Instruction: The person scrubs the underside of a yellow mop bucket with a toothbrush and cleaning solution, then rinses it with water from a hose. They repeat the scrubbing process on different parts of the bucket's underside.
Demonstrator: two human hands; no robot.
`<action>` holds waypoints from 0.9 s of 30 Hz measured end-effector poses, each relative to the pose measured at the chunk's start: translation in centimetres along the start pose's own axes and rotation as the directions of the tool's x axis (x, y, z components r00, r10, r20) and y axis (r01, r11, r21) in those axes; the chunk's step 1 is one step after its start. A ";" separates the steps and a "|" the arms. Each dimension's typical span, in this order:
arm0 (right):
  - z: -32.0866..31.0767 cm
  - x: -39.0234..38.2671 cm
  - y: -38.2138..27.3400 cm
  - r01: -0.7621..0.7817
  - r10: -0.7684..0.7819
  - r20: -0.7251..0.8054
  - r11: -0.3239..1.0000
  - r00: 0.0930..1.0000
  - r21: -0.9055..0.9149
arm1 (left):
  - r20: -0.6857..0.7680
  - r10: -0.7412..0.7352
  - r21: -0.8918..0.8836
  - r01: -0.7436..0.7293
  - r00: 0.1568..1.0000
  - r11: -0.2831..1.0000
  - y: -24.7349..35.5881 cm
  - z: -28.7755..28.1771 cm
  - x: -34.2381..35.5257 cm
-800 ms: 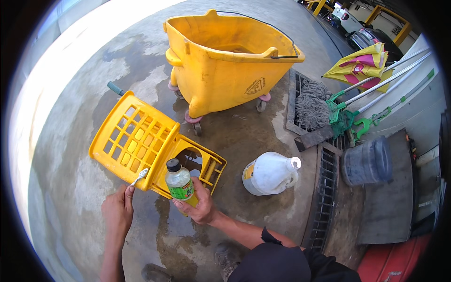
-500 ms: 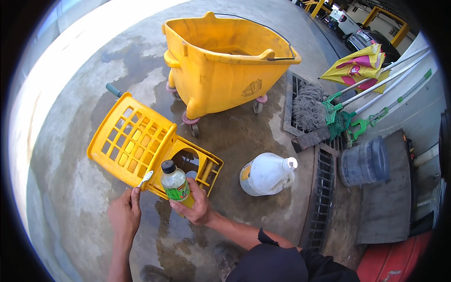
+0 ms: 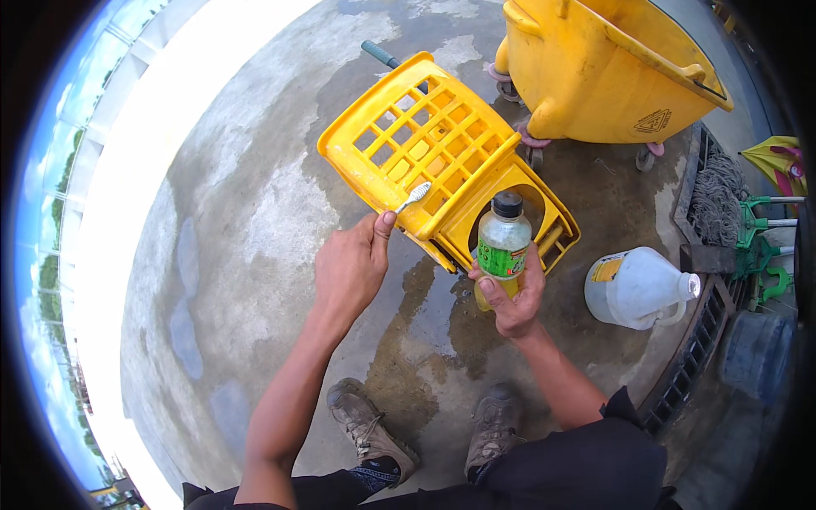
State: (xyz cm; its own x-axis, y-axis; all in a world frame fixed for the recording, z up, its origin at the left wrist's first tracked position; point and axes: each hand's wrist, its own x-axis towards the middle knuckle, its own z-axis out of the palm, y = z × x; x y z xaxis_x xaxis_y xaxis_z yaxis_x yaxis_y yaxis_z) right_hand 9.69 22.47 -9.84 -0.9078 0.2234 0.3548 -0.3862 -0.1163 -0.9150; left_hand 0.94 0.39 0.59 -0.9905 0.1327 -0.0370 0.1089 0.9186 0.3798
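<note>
My left hand (image 3: 353, 263) is closed on a toothbrush (image 3: 412, 197), its white bristle head over the grid of a yellow mop wringer (image 3: 442, 119). My right hand (image 3: 514, 302) grips a small plastic bottle (image 3: 501, 244) with a black cap, a green label and yellow liquid in the lower part, in front of the wringer's opening. The wringer lies on the wet concrete, its grey-green handle pointing away from me. A translucent white jug (image 3: 637, 289) with a yellow label stands to the right of the bottle.
A wheeled yellow mop bucket (image 3: 586, 76) stands behind, at the right. Along the right edge are a floor drain grate (image 3: 688, 357), a grey mop head (image 3: 714, 200), green mop fittings (image 3: 752, 246) and a grey container (image 3: 756, 357). My two shoes (image 3: 365, 416) are below my hands.
The view has swung left, so everything appears further right and both shoes show more fully. My hands still hold the toothbrush and bottle.
</note>
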 end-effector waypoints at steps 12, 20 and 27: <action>0.1 0.1 -0.4 -0.023 0.025 -0.045 0.999 0.999 0.040 | 0.057 -0.060 0.085 0.055 0.997 0.995 -0.8 -3.1 2.2; -0.2 0.0 -0.3 -0.015 0.014 -0.029 1.000 0.999 -0.006 | 0.107 -0.057 0.065 0.050 0.993 0.997 -0.2 -1.9 1.5; -0.2 0.1 -0.2 0.003 -0.003 -0.037 1.000 0.999 -0.019 | 0.119 -0.118 0.025 0.116 0.986 0.993 -0.4 -2.8 2.2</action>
State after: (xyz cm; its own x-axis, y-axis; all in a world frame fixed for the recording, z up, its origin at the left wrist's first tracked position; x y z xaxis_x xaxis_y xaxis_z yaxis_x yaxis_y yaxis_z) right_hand 9.71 22.70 -9.65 -0.9000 0.2594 0.3504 -0.3854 -0.0977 -0.9176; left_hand -1.53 -0.76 2.94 -0.9793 0.0665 -0.1912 -0.0047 0.9368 0.3498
